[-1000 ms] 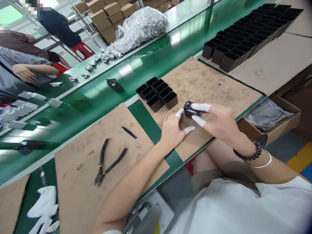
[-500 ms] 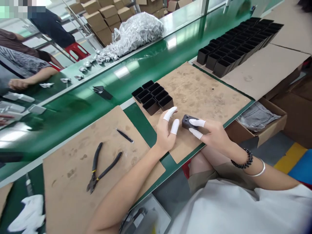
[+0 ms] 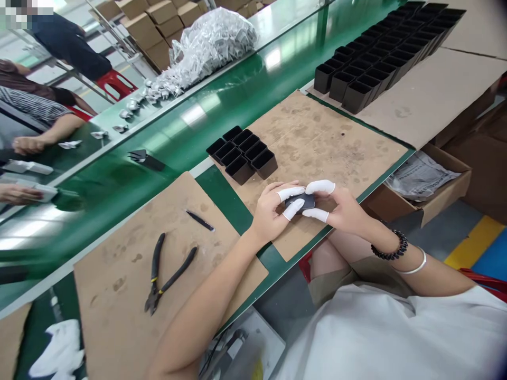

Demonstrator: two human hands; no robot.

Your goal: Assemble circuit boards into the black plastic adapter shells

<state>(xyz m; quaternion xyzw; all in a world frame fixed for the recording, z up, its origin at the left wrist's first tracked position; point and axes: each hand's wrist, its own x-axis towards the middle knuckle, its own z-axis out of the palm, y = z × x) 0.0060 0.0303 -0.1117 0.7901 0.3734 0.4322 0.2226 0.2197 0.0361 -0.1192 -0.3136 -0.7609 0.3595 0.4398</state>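
Observation:
A small black plastic part (image 3: 304,201) sits between both hands above a brown cardboard mat (image 3: 317,148). My left hand (image 3: 271,211) pinches its left side with white-capped fingertips. My right hand (image 3: 340,208) grips the right side, white finger cots on thumb and forefinger, a dark bead bracelet at the wrist. Just beyond the hands stands a cluster of open black box-shaped housings (image 3: 241,153).
Black pliers (image 3: 166,277) and a thin black tool (image 3: 200,220) lie on the left cardboard mat (image 3: 130,295). Rows of black housings (image 3: 380,53) stand at far right. A green conveyor (image 3: 178,132) carries a black part (image 3: 146,158). Other people's arms (image 3: 43,134) work across it.
My left hand, apart with fingers raised half a second ago, has come back onto the black part. Both hands now hold it together. The black part on the conveyor has drifted left.

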